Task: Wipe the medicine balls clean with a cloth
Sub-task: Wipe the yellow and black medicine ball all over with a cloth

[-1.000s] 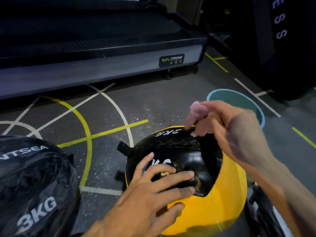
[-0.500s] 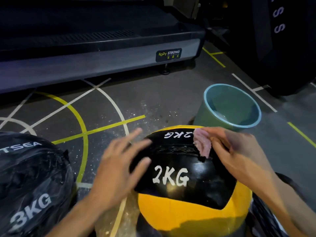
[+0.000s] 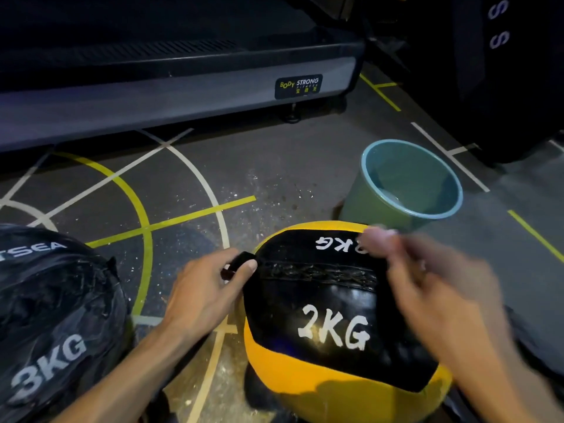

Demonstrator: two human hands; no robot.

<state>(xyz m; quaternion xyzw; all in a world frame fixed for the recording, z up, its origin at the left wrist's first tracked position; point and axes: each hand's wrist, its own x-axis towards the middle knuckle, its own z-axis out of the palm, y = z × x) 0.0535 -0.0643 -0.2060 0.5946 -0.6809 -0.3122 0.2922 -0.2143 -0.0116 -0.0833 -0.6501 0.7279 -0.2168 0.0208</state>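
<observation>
Now left hand (image 3: pixel 203 293) down from the 2KG ball (image 3: pixel 329 319) face, pinching its side strap (image 3: pixel 241 260); right hand (image 3: pixel 439 297) blurred, grip unclear

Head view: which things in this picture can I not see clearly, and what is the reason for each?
- Right hand: motion-blurred, so its grip is unclear.
- Pink cloth: blurred, only a smear at the fingertips.
- 3KG ball: cut off by the left edge; brand text partly lost.
- 2KG ball: the far label is partly hidden by the right hand.
- Bucket: whether it holds water is unclear.
- Left hand: holds the ball's black strap; its fingers are hidden.
</observation>
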